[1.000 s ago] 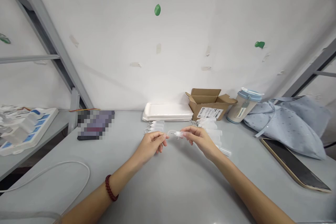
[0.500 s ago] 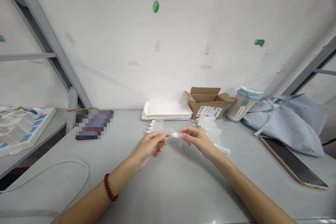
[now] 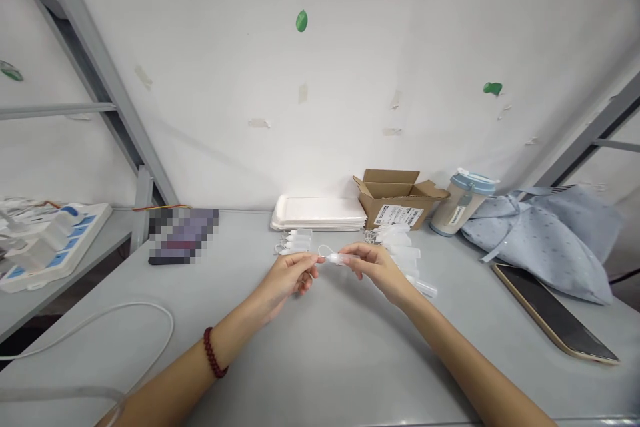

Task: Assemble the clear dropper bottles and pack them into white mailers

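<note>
Both my hands meet over the middle of the grey table (image 3: pixel 320 353). My right hand (image 3: pixel 376 268) pinches a small clear plastic tube (image 3: pixel 336 258) with a thin white loop at its left end. My left hand (image 3: pixel 288 276), with a dark red bead bracelet on its wrist, pinches that loop end with thumb and forefinger. Just behind the hands lie a few similar clear pieces (image 3: pixel 295 241) on the left and a larger heap of clear tubes (image 3: pixel 406 255) on the right.
A stack of white trays (image 3: pixel 320 213), an open cardboard box (image 3: pixel 397 197) and a lidded cup (image 3: pixel 463 202) stand along the wall. Blue cloth bag (image 3: pixel 547 240) and a phone (image 3: pixel 553 312) lie right. A blurred dark item (image 3: pixel 183 235), white cable (image 3: pixel 100 323) and power strip (image 3: pixel 53 247) lie left.
The hands have drawn slightly closer together around the small tube; otherwise only the camera has shifted a little.
</note>
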Tool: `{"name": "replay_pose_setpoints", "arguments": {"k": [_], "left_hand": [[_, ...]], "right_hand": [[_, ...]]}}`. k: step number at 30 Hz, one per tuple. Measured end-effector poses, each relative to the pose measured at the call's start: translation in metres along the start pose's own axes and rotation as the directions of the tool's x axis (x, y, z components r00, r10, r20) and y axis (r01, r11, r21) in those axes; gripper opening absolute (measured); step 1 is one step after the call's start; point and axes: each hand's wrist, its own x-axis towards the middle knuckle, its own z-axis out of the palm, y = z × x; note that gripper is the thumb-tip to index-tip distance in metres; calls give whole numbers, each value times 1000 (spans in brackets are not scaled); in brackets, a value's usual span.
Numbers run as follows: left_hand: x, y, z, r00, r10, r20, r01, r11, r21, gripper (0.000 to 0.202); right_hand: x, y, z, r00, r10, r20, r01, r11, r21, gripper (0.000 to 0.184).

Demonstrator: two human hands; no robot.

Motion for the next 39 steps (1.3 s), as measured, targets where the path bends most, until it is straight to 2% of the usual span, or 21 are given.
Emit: {"name": "replay_pose_setpoints", "arguments": {"k": [16,31,39], "left_hand": [[4,-3,2,990,119,-81,-104,980,168,32],[2,-2,3,993,88,-85,-78,990,113,29],[3,-2,2,992,95,-78,-84,988,129,29]], "right_hand": [[-1,1,5,1000,-7,1,7,993,-114,33],[0,6,6,997,-39,-64,36,998,-43,40],[2,10,4,998,-46,-32,45,998,-38,36]]}}
